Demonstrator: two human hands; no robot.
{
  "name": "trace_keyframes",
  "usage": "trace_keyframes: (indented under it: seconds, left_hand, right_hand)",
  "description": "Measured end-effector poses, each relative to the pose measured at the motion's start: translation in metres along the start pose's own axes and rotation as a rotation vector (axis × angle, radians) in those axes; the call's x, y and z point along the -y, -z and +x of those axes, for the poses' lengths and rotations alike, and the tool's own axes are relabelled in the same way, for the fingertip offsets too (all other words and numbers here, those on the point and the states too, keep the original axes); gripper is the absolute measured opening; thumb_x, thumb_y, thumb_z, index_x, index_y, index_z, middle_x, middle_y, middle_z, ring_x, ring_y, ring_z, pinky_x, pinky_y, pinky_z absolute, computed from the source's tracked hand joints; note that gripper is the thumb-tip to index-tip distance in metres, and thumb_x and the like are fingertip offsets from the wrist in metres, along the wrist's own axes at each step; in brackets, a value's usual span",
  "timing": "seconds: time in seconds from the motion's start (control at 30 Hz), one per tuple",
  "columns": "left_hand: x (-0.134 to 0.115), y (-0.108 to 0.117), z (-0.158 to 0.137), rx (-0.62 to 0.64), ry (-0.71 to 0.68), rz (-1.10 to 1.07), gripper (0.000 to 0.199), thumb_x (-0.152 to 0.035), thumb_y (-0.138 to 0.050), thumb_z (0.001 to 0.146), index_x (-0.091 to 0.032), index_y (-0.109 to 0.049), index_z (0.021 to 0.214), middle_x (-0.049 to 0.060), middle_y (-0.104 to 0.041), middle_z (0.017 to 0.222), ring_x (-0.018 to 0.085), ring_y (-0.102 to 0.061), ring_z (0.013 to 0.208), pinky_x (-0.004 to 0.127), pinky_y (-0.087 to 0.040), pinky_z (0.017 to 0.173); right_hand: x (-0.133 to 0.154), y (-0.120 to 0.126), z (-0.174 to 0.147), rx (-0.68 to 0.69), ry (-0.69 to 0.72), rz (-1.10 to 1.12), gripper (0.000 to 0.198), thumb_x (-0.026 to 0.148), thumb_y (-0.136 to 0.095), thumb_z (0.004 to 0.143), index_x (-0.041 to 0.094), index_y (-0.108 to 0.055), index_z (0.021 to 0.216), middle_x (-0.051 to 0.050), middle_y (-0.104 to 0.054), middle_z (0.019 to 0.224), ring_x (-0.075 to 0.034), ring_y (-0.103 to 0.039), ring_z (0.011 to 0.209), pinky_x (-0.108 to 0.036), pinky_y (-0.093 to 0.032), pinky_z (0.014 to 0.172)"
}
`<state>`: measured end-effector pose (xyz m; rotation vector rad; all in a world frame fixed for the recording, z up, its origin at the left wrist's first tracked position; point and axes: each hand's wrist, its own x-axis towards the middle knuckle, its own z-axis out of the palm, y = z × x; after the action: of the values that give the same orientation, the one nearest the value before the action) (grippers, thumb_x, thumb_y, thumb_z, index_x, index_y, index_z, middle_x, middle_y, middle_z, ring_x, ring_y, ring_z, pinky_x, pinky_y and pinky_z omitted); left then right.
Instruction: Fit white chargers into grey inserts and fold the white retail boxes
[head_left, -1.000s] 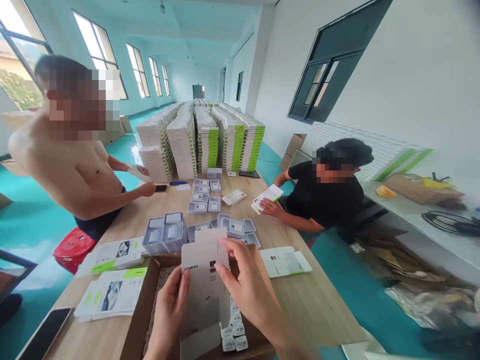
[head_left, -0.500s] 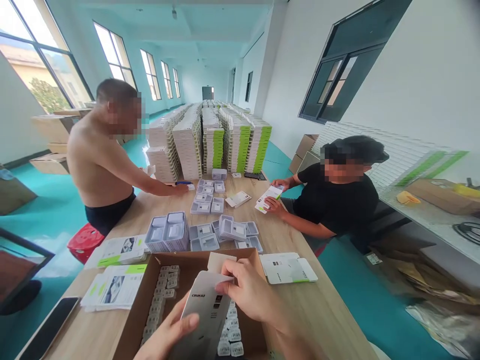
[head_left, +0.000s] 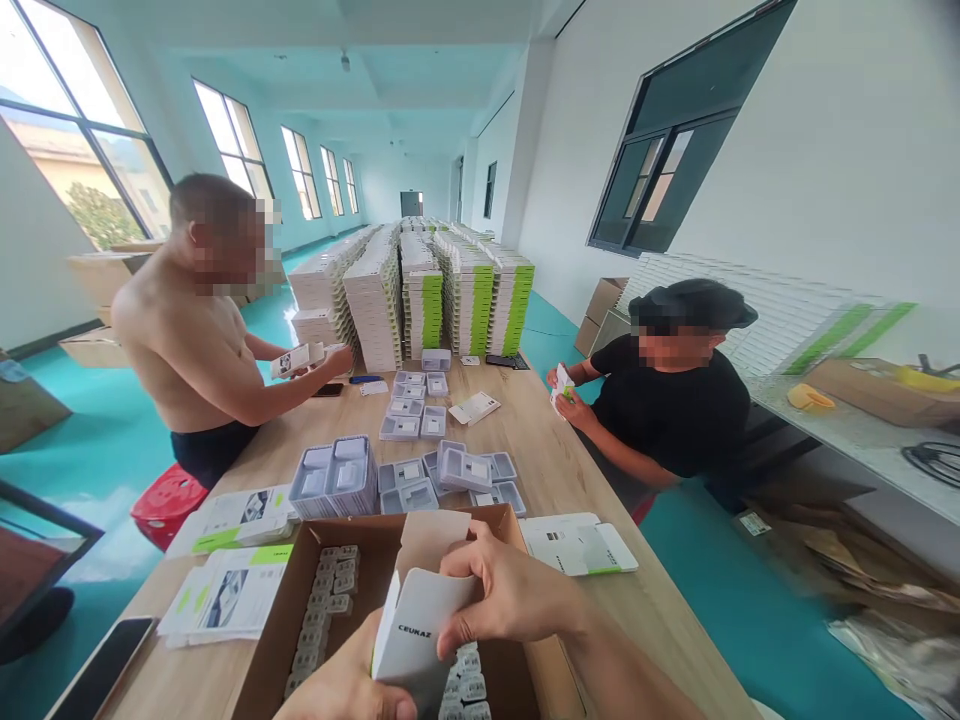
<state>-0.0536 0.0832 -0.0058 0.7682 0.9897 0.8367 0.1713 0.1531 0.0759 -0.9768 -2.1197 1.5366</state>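
Observation:
Both my hands hold a small white carton (head_left: pixel 418 632) printed CEUKAZ, its top flap open, over an open brown cardboard box (head_left: pixel 279 618). My right hand (head_left: pixel 510 592) grips the carton's upper right edge. My left hand (head_left: pixel 352 685) supports it from below at the frame's bottom edge. Rows of small white parts (head_left: pixel 324 592) lie inside the brown box. Grey plastic trays (head_left: pixel 337 472) stand just beyond the box on the wooden table (head_left: pixel 660 610).
Flat white-and-green cartons (head_left: pixel 225 598) lie left of the box, another pair (head_left: pixel 577 546) to the right. A phone (head_left: pixel 101 668) lies at the near left. A shirtless person (head_left: pixel 202 350) and a person in black (head_left: pixel 667 400) handle cartons. Tall stacks of boxes (head_left: pixel 420 295) fill the far table.
The carton has been squared up from a flat blank into a box shape and lowered over the brown box. The person on the left lifted a carton; the one on the right raised theirs.

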Motion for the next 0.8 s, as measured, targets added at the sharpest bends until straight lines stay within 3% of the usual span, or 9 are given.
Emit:
trace_keyframes:
  seconds: [0.07,0.13,0.17,0.23,0.37,0.5,0.63,0.73,0.8]
  left_hand:
    - [-0.011,-0.005,0.001,0.104,-0.115,0.073,0.082,-0.050,-0.094,0.047,-0.015,-0.072,0.118,0.014,-0.075,0.108,0.039,-0.066,0.106,0.044,-0.052,0.091]
    - [-0.017,-0.009,0.003,0.044,-0.195,0.068,0.073,-0.052,-0.090,0.060,-0.015,-0.071,0.120,0.015,-0.075,0.116,0.038,-0.064,0.113,0.043,-0.050,0.096]
    - [-0.018,-0.010,0.004,-0.036,-0.205,0.028,0.070,-0.051,-0.090,0.061,-0.015,-0.072,0.119,0.015,-0.075,0.118,0.039,-0.064,0.114,0.043,-0.050,0.097]
    - [-0.014,-0.013,0.007,-0.158,-0.203,-0.070,0.070,-0.048,-0.091,0.061,-0.015,-0.072,0.119,0.016,-0.077,0.118,0.039,-0.066,0.112,0.043,-0.051,0.096]
    - [0.004,-0.022,0.012,-0.220,-0.162,-0.231,0.071,-0.043,-0.092,0.059,-0.015,-0.070,0.121,0.017,-0.078,0.114,0.038,-0.070,0.107,0.045,-0.053,0.094]
    - [0.014,-0.030,0.013,-0.282,-0.130,-0.254,0.069,-0.045,-0.094,0.056,-0.013,-0.073,0.113,0.020,-0.078,0.111,0.038,-0.072,0.104,0.045,-0.053,0.094]
    - [0.011,-0.037,0.013,-0.236,-0.107,-0.235,0.066,-0.047,-0.094,0.056,-0.011,-0.077,0.108,0.019,-0.079,0.106,0.038,-0.071,0.103,0.045,-0.053,0.093]
    - [0.010,-0.042,0.015,-0.222,-0.115,-0.222,0.065,-0.048,-0.094,0.054,-0.009,-0.079,0.103,0.019,-0.080,0.103,0.040,-0.071,0.105,0.046,-0.051,0.097]
    - [0.011,-0.044,0.017,-0.226,-0.109,-0.226,0.064,-0.047,-0.094,0.053,-0.009,-0.080,0.102,0.019,-0.080,0.103,0.040,-0.070,0.107,0.046,-0.051,0.098]
  right_hand:
    - [-0.004,-0.008,0.004,-0.236,0.078,0.065,0.036,0.048,-0.087,0.070,0.023,-0.075,0.092,-0.004,-0.072,0.100,-0.028,-0.059,0.113,-0.039,-0.046,0.100]
    - [-0.009,-0.022,0.008,-0.500,0.141,0.173,0.053,0.051,-0.079,0.079,0.027,-0.067,0.125,-0.007,-0.066,0.128,-0.027,-0.056,0.123,-0.041,-0.044,0.107]
    - [-0.012,-0.030,0.009,-0.575,0.140,0.241,0.060,0.055,-0.075,0.084,0.029,-0.059,0.136,-0.008,-0.061,0.138,-0.027,-0.054,0.128,-0.042,-0.043,0.110]
    - [-0.016,-0.047,0.011,-0.545,0.076,0.382,0.066,0.064,-0.064,0.090,0.030,-0.052,0.145,-0.011,-0.056,0.147,-0.028,-0.056,0.129,-0.044,-0.046,0.110]
    - [-0.021,-0.074,0.013,-0.415,0.014,0.559,0.064,0.072,-0.049,0.094,0.026,-0.063,0.135,-0.012,-0.070,0.131,-0.030,-0.066,0.115,-0.044,-0.053,0.101]
    - [-0.037,-0.087,0.017,-0.534,-0.007,0.574,0.070,0.078,-0.055,0.087,0.023,-0.068,0.128,-0.012,-0.073,0.126,-0.032,-0.066,0.117,-0.043,-0.052,0.104]
    - [-0.068,-0.105,0.018,-0.688,-0.114,0.589,0.077,0.083,-0.058,0.080,0.022,-0.068,0.124,-0.014,-0.073,0.128,-0.034,-0.065,0.120,-0.042,-0.054,0.102]
    - [-0.084,-0.116,0.017,-0.808,-0.146,0.591,0.071,0.081,-0.059,0.081,0.023,-0.068,0.122,-0.013,-0.075,0.122,-0.033,-0.068,0.115,-0.038,-0.057,0.095]
    - [-0.085,-0.116,0.015,-0.798,-0.150,0.599,0.067,0.079,-0.058,0.083,0.023,-0.067,0.119,-0.013,-0.077,0.115,-0.031,-0.070,0.108,-0.038,-0.058,0.091]
